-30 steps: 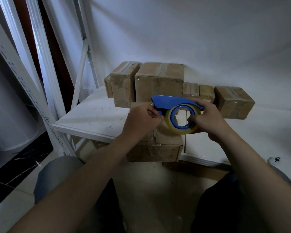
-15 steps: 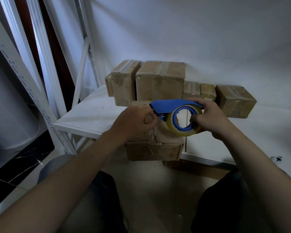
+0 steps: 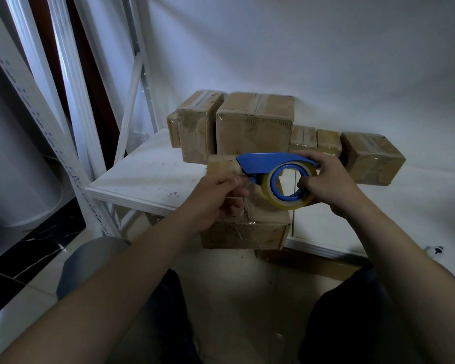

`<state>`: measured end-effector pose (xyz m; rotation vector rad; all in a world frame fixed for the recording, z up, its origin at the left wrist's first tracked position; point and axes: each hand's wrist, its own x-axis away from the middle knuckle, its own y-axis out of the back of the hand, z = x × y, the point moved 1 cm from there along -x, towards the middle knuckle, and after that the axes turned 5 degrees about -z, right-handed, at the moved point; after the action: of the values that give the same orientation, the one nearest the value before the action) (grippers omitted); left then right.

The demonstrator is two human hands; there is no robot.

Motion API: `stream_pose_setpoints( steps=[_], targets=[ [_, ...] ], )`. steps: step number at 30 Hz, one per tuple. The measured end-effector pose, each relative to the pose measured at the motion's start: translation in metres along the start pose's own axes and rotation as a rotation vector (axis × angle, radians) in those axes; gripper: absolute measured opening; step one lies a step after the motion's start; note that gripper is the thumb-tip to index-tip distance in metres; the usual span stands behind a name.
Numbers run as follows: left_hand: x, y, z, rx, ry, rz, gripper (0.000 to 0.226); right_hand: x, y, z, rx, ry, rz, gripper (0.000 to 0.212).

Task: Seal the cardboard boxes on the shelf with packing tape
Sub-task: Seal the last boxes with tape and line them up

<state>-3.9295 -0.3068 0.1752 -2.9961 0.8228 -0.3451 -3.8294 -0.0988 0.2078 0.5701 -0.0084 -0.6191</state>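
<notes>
Left hand (image 3: 213, 198) shifted, right hand (image 3: 329, 185) grips dispenser (image 3: 268, 162)

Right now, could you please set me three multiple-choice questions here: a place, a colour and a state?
1. Where is the tape dispenser?
A) on the floor
B) in the right hand, above the front box
C) inside a drawer
2. What colour is it?
A) blue
B) red
C) green
3. What is the left hand doing?
A) hanging idle
B) flat on the shelf
C) pinching the tape end
Answers: 1 B, it grips the roll; 2 A, the body is blue; 3 C, clear tape stretches from hand to dispenser.
</notes>
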Motion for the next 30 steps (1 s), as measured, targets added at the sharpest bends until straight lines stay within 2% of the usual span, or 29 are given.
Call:
stream_pose_setpoints(
  steps=[12, 15, 20, 23, 26, 30],
  targets=[
    [-0.002, -0.002, -0.004, 0.545, 0.38, 0.099, 0.026, -0.005, -0.004, 0.0, 0.002, 0.019, -0.019, 0.068],
    [-0.002, -0.001, -0.004, 0.506, 0.395, 0.106, 0.027, -0.006, -0.005, 0.001, 0.006, 0.038, -0.023, 0.067],
    [-0.004, 0.006, -0.005, 0.392, 0.319, 0.034, 0.037, -0.008, -0.006, -0.003, 0.004, 0.097, -0.029, 0.068],
    [-0.003, 0.007, -0.006, 0.258, 0.246, -0.026, 0.022, -0.008, -0.008, -0.007, 0.037, 0.182, -0.042, 0.07],
    [-0.003, 0.008, -0.004, 0.135, 0.186, -0.1, 0.018, -0.006, -0.013, -0.01, 0.064, 0.249, -0.069, 0.07],
    [-0.006, 0.013, -0.001, 0.157, 0.299, -0.089, 0.007, 0.001, -0.014, -0.015, 0.037, 0.333, -0.052, 0.067]
  ],
)
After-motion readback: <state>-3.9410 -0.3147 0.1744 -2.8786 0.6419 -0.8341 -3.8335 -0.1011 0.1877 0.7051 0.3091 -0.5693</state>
